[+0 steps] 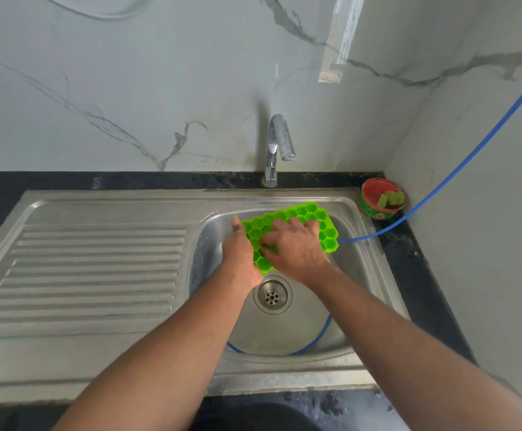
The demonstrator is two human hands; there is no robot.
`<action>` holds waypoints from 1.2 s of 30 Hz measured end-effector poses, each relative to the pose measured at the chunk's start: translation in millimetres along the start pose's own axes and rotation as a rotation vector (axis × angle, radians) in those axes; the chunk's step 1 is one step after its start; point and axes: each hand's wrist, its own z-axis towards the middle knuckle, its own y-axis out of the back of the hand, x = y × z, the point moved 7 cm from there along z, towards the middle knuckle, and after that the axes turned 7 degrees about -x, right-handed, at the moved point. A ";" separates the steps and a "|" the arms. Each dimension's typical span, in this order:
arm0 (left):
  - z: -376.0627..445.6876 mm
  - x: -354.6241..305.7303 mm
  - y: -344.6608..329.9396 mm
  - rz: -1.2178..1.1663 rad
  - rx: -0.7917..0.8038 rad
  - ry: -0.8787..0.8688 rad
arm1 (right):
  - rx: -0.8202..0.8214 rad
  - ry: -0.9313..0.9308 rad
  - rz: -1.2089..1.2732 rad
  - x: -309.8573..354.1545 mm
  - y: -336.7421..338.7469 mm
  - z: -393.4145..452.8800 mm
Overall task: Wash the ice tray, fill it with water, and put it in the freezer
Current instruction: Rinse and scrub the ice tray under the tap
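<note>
A bright green ice tray (309, 213) with honeycomb cells is held tilted over the steel sink basin (287, 331), below the tap (276, 144). My left hand (241, 253) holds the tray's left edge, thumb along the rim, fingers hidden under it. My right hand (293, 244) lies on top of the tray with its fingers bent onto the cells. No water runs from the tap. I cannot tell whether the right hand holds anything beneath its palm.
A ribbed drainboard (98, 262) lies left of the basin. A red and green bowl (380, 200) with green sponge pieces sits on the black counter at the back right. A blue hose (471, 157) runs from the right wall into the basin. The drain (272, 296) is uncovered.
</note>
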 end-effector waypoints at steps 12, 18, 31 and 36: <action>5.1 13.7 -14.6 0.101 0.047 0.110 | -0.010 -0.042 0.019 -8.5 2.4 -10.9; 13.3 12.2 -9.2 0.123 0.030 0.100 | 0.066 -0.083 -0.047 -0.5 1.0 -6.9; 13.1 5.1 -10.9 0.085 0.045 0.026 | -0.234 -0.078 0.153 -18.5 -9.2 -25.4; 18.0 -0.9 -11.1 0.098 0.074 -0.001 | -0.301 0.155 0.079 -12.9 -3.0 -32.8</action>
